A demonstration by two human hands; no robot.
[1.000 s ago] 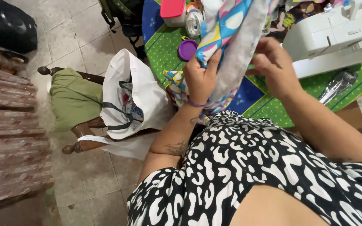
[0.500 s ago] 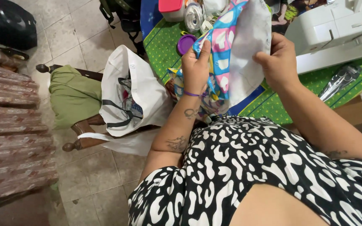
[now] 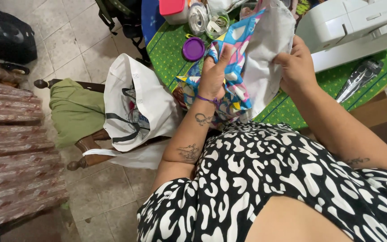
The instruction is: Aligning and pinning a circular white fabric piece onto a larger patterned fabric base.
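A piece of colourful patterned fabric with a white underside hangs in front of me over the green table. My left hand grips its patterned left part. My right hand pinches the white side at the right edge. The cloth is held upright between both hands, and its lower end drops to my lap. A purple band sits on my left wrist.
A white sewing machine stands on the table at the right. A purple lid, a pink-lidded box and clear jars sit at the back. A white bag rests on a wooden chair with a green cloth.
Both hands have lifted the fabric and spread it, turning the white underside toward me. The view has shifted slightly.
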